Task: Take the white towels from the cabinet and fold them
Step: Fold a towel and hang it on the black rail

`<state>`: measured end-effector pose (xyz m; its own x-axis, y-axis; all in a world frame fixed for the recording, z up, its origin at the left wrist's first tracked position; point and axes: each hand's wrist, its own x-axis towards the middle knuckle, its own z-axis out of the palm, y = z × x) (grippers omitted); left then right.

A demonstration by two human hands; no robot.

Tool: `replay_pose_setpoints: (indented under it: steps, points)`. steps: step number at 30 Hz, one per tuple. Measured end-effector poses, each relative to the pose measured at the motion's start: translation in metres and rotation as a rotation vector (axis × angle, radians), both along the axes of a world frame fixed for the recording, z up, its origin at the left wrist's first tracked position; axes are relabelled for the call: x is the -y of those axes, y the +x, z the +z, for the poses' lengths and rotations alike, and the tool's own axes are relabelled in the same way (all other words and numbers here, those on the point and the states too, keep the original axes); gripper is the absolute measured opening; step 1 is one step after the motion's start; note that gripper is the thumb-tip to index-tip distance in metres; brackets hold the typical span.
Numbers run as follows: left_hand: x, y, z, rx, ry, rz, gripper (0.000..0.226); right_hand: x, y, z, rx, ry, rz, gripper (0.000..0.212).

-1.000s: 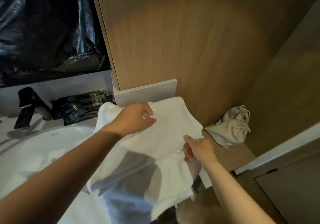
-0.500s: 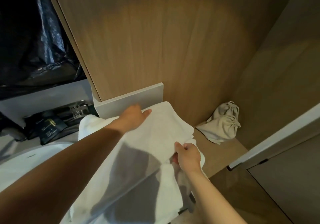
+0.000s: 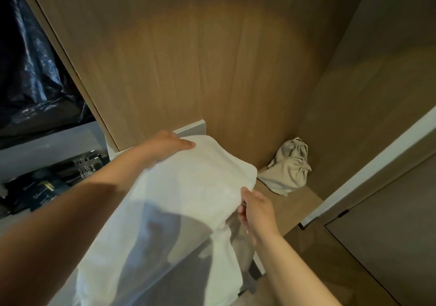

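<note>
A tall wood panel [image 3: 200,57] fills the view, warmly lit at its middle. Right, a wooden shelf [image 3: 297,201] meets a side wall [image 3: 368,93]. Left, black plastic sheeting [image 3: 30,81] hangs above a grey ledge [image 3: 47,149].

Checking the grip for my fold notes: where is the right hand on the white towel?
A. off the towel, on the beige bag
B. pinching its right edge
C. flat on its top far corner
B: the right hand pinches the towel's right edge.
</note>
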<state>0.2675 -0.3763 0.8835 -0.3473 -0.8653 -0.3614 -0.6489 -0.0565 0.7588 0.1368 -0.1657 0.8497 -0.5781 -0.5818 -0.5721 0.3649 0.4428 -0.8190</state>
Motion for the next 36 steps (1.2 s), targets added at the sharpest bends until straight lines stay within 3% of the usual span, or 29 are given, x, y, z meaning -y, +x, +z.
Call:
replay_pose_setpoints:
  steps: [3, 9, 15, 22, 28, 31, 36]
  points:
    - [-0.023, -0.004, 0.046, -0.106, -0.034, -0.080, 0.027, -0.021, -0.010, 0.024, 0.031, -0.112, -0.016, 0.031]
    - [-0.081, -0.046, 0.145, -0.179, -0.298, -0.258, 0.026, -0.058, -0.046, 0.083, 0.045, -0.304, -0.101, 0.022]
    - [-0.135, -0.115, 0.197, -0.233, -0.507, -0.304, 0.033, -0.106, -0.112, 0.137, -0.167, -0.464, -0.172, 0.033]
    - [-0.200, -0.205, 0.226, -0.324, -0.662, -0.379, 0.036, -0.179, -0.214, 0.195, -0.480, -0.481, -0.216, 0.032]
    - [-0.248, -0.274, 0.232, -0.507, -0.586, -0.436, 0.015, -0.232, -0.291, 0.229, -0.597, -0.485, -0.254, 0.026]
    - [-0.263, -0.308, 0.237, -0.590, -0.485, -0.461, 0.019, -0.246, -0.324, 0.244, -0.670, -0.465, -0.303, 0.027]
    - [-0.270, -0.366, 0.246, -0.674, -0.483, -0.525, 0.036, -0.258, -0.378, 0.263, -0.744, -0.471, -0.353, 0.029]
